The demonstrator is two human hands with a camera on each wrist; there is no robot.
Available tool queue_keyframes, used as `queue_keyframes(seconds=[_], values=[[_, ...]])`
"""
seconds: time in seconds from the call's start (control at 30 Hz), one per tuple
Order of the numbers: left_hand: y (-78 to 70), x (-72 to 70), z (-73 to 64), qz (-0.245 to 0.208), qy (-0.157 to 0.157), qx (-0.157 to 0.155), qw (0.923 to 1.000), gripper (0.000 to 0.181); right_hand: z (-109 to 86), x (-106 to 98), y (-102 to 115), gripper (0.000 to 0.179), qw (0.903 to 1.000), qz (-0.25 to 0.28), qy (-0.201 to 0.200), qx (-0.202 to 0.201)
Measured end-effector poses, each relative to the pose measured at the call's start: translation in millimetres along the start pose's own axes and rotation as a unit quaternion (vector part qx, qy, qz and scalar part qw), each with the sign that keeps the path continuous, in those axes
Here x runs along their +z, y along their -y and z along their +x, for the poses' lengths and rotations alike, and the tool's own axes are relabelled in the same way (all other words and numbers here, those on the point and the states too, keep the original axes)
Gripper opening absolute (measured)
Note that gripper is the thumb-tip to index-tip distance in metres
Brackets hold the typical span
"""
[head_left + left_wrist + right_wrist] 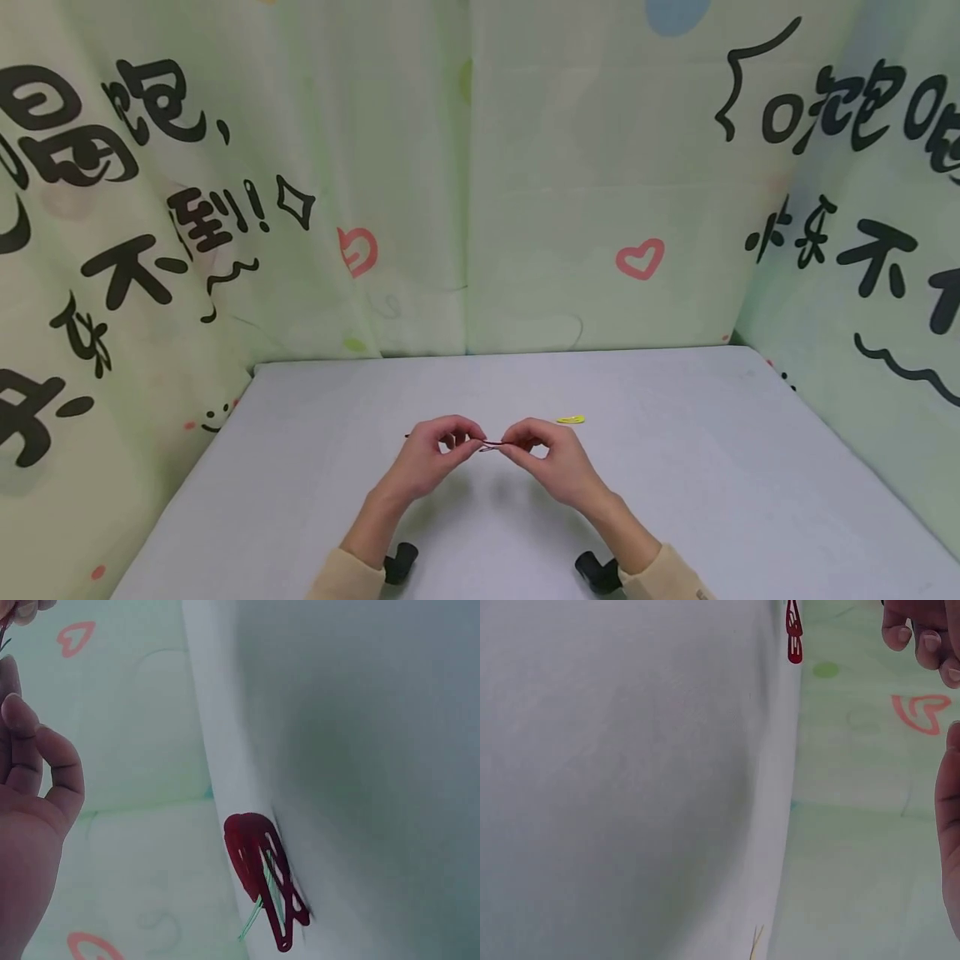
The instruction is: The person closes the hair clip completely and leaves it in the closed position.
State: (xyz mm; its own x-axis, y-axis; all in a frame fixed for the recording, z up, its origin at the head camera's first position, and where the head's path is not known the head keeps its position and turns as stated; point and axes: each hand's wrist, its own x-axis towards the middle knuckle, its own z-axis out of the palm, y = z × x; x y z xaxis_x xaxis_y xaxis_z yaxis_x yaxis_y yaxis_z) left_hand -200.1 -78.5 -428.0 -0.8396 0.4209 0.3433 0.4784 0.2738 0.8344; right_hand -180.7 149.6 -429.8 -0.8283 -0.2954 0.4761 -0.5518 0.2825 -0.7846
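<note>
Both hands meet over the table in the head view. My left hand (431, 454) pinches one end of a thin dark red hair clip (491, 443) between thumb and fingers. At the other end, my right hand (558, 462) pinches it the same way. The fingertips cover much of the clip. Beyond the left hand, red snap hair clips (259, 862) lie overlapping on the table in the left wrist view, with thin green strips (251, 919) among them. A yellow hair clip (570, 419) lies just past the right hand.
A white table (675, 467) spreads under the hands. Pale green curtains (540, 167) with black lettering and pink hearts rise behind it and at both sides. Black wrist mounts (597, 572) show by the beige sleeves (348, 575).
</note>
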Motion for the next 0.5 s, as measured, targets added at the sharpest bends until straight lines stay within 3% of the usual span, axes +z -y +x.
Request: queue_keyframes(seconds=[0.27, 0.5], values=[[2.5, 6.7, -4.1, -0.053, -0.009, 0.005, 0.9986, 0.018, -0.9, -0.7, -2.1, 0.009, 0.9996, -0.003, -0.027, 0.006], [5.5, 13.3, -4.9, -0.063, -0.030, 0.009, 0.9975, 0.021, 1.2, 0.9, 3.4, 0.014, 0.9985, -0.015, -0.049, -0.019]])
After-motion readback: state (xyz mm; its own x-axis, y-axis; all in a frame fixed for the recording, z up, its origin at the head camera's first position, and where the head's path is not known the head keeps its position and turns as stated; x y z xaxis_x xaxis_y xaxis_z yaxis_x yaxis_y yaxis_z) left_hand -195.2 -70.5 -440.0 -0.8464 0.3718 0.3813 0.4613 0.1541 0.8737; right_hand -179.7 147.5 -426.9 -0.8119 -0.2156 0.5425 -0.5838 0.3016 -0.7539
